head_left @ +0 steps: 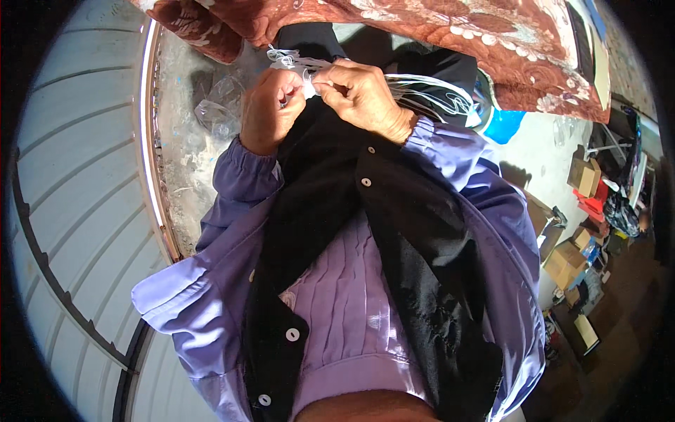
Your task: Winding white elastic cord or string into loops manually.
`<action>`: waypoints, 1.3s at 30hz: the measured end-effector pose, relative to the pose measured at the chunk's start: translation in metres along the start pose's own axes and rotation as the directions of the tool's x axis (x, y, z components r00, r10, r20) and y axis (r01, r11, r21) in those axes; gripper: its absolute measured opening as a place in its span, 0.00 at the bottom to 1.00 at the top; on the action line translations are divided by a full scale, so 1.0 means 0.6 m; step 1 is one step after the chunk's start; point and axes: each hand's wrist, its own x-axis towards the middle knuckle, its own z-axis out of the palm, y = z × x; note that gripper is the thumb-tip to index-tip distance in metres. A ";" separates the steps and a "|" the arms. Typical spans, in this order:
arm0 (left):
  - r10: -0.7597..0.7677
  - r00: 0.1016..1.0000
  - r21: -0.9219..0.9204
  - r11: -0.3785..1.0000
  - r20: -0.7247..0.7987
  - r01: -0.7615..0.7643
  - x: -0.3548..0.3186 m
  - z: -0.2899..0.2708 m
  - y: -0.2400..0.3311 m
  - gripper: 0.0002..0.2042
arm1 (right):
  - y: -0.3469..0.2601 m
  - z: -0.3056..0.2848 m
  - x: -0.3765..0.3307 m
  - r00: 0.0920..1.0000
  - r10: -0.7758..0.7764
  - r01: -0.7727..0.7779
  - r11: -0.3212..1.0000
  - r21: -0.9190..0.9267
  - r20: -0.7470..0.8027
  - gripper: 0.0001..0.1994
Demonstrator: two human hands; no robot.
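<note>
My left hand (271, 109) and my right hand (362, 95) meet at the top middle, both pinching a bundle of thin white cords (299, 63). The cords loop up left of my fingers and trail off to the right as long strands (443, 95) over dark cloth. Below my hands lies a black vest with white buttons (394, 232) over a purple pleated shirt (344, 295), with purple sleeves (239, 183) on both forearms.
A red-brown patterned blanket (492, 42) hangs across the top. Crumpled clear plastic (218, 105) lies on the grey concrete floor at left, beside a corrugated metal shutter (77, 211). Cardboard boxes (566, 264) and clutter sit at right, near a blue object (503, 126).
</note>
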 end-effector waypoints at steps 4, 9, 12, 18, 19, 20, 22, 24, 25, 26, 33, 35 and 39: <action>-0.003 0.999 -0.033 0.999 0.038 0.004 0.001 0.000 0.004 0.07 | 0.004 0.006 0.001 1.000 0.017 -0.017 1.000 0.007 -0.004 0.04; 0.023 0.997 -0.070 0.997 0.076 -0.018 0.002 0.000 0.001 0.08 | 0.007 0.001 0.001 0.997 0.049 -0.049 0.999 0.002 0.063 0.06; 0.000 0.993 -0.146 0.989 0.120 0.018 0.000 0.003 -0.002 0.09 | 0.008 0.000 0.004 0.995 0.035 -0.036 0.999 0.010 0.090 0.04; -0.044 0.991 -0.109 0.992 0.129 0.058 -0.007 0.003 -0.019 0.08 | 0.016 0.004 0.003 0.999 0.033 -0.034 0.999 0.040 0.030 0.04; 0.001 0.996 -0.036 0.999 0.091 0.003 -0.008 0.000 -0.023 0.07 | 0.018 0.003 0.001 0.998 0.057 -0.057 0.997 0.047 0.006 0.04; 0.062 0.996 0.030 0.997 0.063 -0.064 -0.008 -0.006 -0.029 0.07 | 0.020 0.002 -0.001 0.997 0.082 -0.081 0.995 0.054 -0.017 0.04; 0.073 0.997 0.083 0.994 0.025 -0.075 -0.010 -0.019 -0.038 0.06 | 0.027 0.000 -0.003 0.977 0.200 -0.178 0.956 0.232 -0.072 0.01; -0.074 0.997 0.059 0.996 0.003 0.074 -0.011 -0.032 -0.044 0.06 | 0.034 -0.004 -0.004 0.913 0.405 -0.334 0.804 0.491 -0.041 0.02; -0.145 0.989 0.096 0.985 0.018 0.143 -0.013 -0.039 -0.045 0.06 | 0.038 -0.008 -0.003 0.907 0.419 -0.355 0.806 0.474 -0.034 0.02; -0.137 0.991 0.109 0.985 0.012 0.135 -0.011 -0.043 -0.046 0.05 | 0.040 -0.008 -0.003 0.913 0.407 -0.347 0.798 0.493 -0.016 0.02; -0.001 0.994 -0.021 1.000 -0.113 -0.002 -0.003 -0.027 -0.049 0.05 | 0.042 -0.004 -0.003 0.896 0.443 -0.379 0.733 0.564 0.027 0.03; -0.105 0.986 -0.181 0.980 -0.126 0.081 -0.005 -0.021 -0.055 0.04 | 0.043 -0.005 -0.004 0.903 0.425 -0.383 0.733 0.561 0.061 0.02; -0.223 0.965 -0.282 0.943 -0.141 0.177 -0.008 -0.032 -0.073 0.05 | 0.046 -0.008 -0.002 0.895 0.436 -0.408 0.708 0.577 0.097 0.03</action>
